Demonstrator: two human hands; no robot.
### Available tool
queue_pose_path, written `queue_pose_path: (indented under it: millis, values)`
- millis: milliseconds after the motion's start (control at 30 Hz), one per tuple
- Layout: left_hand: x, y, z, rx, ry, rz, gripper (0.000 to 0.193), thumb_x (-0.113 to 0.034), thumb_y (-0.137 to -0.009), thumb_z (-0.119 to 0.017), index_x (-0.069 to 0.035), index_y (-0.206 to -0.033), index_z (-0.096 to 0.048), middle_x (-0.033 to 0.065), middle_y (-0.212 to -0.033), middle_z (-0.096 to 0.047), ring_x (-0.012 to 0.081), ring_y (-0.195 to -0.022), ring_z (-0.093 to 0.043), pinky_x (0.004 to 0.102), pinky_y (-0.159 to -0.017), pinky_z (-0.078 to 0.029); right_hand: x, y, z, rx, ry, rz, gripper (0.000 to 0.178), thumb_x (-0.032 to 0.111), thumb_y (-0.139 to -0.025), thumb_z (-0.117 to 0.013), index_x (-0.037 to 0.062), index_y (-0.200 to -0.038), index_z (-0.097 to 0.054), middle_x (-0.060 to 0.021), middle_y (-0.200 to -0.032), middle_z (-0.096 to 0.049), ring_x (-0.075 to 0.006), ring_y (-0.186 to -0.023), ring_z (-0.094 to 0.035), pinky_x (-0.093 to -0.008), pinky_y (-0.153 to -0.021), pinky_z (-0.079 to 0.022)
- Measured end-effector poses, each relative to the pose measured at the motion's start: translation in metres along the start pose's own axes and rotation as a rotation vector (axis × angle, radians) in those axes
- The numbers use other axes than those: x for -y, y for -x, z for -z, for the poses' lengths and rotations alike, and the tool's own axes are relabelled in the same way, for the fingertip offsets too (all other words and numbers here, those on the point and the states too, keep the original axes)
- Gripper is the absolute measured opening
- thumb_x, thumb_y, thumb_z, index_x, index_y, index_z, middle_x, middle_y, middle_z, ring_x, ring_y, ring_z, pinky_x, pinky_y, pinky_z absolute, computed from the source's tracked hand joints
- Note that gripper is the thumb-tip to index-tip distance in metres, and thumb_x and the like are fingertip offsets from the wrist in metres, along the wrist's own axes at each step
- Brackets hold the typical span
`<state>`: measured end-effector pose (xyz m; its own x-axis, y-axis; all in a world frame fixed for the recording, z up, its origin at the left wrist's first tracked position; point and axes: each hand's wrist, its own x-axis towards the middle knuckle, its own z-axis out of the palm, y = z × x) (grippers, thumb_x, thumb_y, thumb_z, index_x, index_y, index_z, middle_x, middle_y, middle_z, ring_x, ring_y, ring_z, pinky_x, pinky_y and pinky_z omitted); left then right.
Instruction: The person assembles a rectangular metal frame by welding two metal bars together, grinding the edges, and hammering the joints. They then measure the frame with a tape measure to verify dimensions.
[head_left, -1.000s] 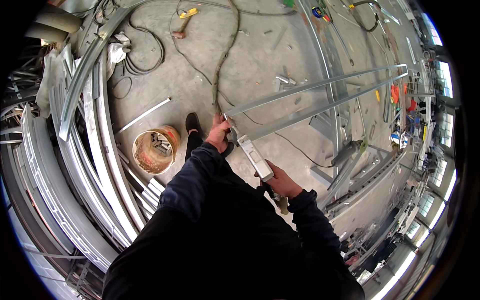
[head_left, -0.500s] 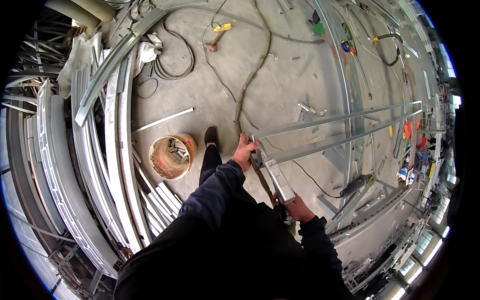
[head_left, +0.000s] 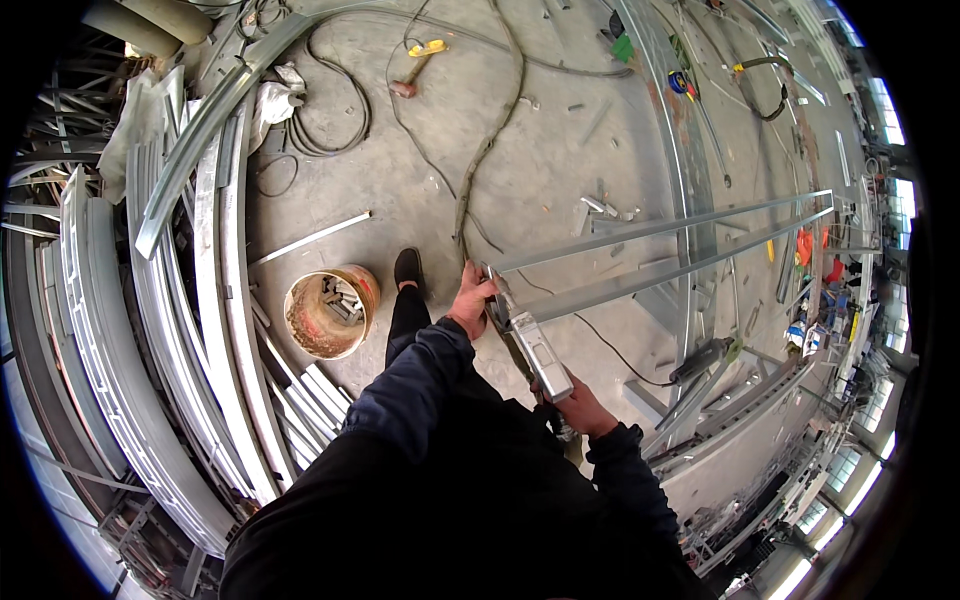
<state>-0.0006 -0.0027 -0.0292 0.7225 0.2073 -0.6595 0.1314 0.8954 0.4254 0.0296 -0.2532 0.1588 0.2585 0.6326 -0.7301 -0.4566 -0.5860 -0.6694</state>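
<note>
My left hand (head_left: 469,301) is closed around the upper end of a light silver metal bar (head_left: 541,360) with rectangular cutouts in its face. At the bar's lower end my right hand (head_left: 586,408) grips it from the right side, with some fingers hidden behind it. Two long thin metal strips (head_left: 650,285) stretch away to the right from this bar and come together at a far short end, forming a narrow frame. Whether the bar is fixed to both strips cannot be made out. A thick grey-brown cable (head_left: 463,215) passes down behind my hands.
Left of my foot stands a dirty bucket (head_left: 298,318) holding metal offcuts. Stacked long metal profiles (head_left: 222,300) fill the left side. A hammer (head_left: 405,86) and coiled cable (head_left: 350,140) lie ahead. To the right are a dark power tool (head_left: 700,358) and a long metal channel (head_left: 672,130).
The whole view has shifted slightly, with the floor objects a little further left. Both hands keep their hold on the metal bar, which now appears slightly higher and left.
</note>
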Motion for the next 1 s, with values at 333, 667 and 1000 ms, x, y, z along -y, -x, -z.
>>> queue_pose_path:
  millis: [333,667,1000]
  values:
    - [-0.004,0.003,-0.001,-0.012,0.006,-0.001,0.077,0.003,-0.083,-0.065,-0.007,-0.153,-0.032,0.003,-0.115,-0.055,0.019,-0.106,-0.058,0.0347,-0.09,-0.049,0.005,0.002,-0.006,-0.057,-0.1,-0.033,0.029,0.012,-0.106,-0.06,0.0052,-0.134,-0.059,-0.001,-0.112,-0.066,-0.0119,-0.097,-0.06,-0.0296,-0.091,-0.052]
    - [-0.008,0.007,0.0,-0.016,-0.066,0.026,0.102,-0.004,-0.086,-0.069,-0.004,-0.165,-0.005,0.0066,-0.142,-0.055,0.0214,-0.123,-0.057,0.0359,-0.106,-0.044,0.006,0.002,-0.001,-0.009,-0.063,-0.013,0.048,0.01,-0.105,-0.055,0.0078,-0.152,-0.048,-0.0022,-0.115,-0.067,-0.0111,-0.092,-0.064,-0.0296,-0.084,-0.056]
    - [-0.016,0.013,-0.012,-0.037,-0.036,0.013,0.07,-0.001,-0.085,-0.07,-0.004,-0.146,-0.036,0.0017,-0.112,-0.061,0.0176,-0.1,-0.06,0.0348,-0.09,-0.05,0.009,0.005,-0.001,0.014,-0.139,0.026,0.041,0.005,-0.106,-0.052,0.0063,-0.147,-0.05,-0.0039,-0.115,-0.065,-0.013,-0.089,-0.065,-0.0318,-0.083,-0.059]
